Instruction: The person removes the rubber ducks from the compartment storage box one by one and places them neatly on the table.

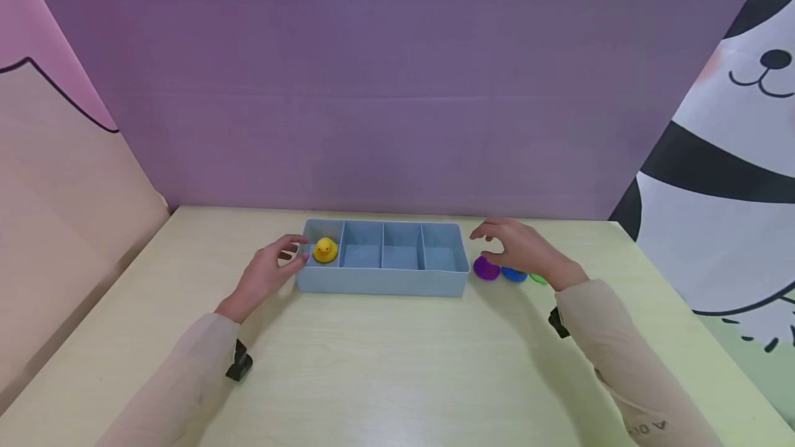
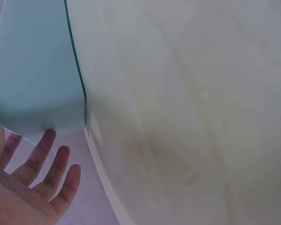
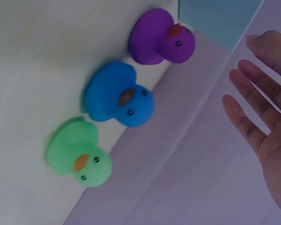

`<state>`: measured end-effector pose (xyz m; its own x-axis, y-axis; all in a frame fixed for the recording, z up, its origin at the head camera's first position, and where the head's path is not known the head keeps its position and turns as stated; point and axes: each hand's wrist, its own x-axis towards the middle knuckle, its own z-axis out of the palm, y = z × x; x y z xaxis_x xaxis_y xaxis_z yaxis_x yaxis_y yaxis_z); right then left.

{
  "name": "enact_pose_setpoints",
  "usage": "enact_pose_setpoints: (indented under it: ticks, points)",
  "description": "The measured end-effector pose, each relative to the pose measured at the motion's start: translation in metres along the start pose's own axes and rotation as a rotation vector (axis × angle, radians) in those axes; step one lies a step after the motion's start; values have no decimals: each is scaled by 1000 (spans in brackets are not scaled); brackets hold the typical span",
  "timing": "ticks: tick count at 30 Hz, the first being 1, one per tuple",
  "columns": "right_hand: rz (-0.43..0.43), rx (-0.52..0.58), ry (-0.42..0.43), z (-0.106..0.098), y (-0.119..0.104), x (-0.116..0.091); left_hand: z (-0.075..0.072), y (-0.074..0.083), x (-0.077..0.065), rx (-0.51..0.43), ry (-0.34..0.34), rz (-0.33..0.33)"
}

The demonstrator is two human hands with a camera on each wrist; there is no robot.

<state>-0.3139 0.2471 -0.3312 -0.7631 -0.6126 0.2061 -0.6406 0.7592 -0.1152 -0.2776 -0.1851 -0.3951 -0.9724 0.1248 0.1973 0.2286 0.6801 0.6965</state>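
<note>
A pale blue box [image 1: 381,281] with several compartments in a row stands on the table. In its leftmost compartment sits a yellow rubber duck [image 1: 325,250]. My left hand [image 1: 267,271] is at the box's left end, fingers loosely extended; in the left wrist view a fingertip is right at the end wall [image 2: 42,119]. Off the box's right end, my right hand [image 1: 518,247] hovers with relaxed fingers and nothing in them. Below it are a purple duck [image 3: 152,37], a blue duck [image 3: 110,91] and a green duck [image 3: 75,145], in a row; the hand partly hides them in the head view.
The light wooden table [image 1: 373,364] ends at a purple backdrop [image 1: 385,88] just behind the box. A panel with a panda picture [image 1: 733,157] rises on the right, and a pink and beige one [image 1: 62,178] on the left.
</note>
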Motion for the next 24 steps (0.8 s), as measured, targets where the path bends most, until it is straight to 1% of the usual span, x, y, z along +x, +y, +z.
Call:
enact_pose_setpoints:
  ticks: [7, 14, 18, 24]
  points:
    - [-64, -16, 2, 0, -13, 15, 0, 0, 0, -2, 0, -6]
    - [-84, 16, -31, -1, -28, 30, 0, 2, -1, -11, -7, -16]
    - [-131, 19, -30, 2, -34, 40, 0, 2, -1, -6, -6, -16]
    - [-171, 30, -35, 7, -47, 54, -1, 2, 0, -4, 1, -11]
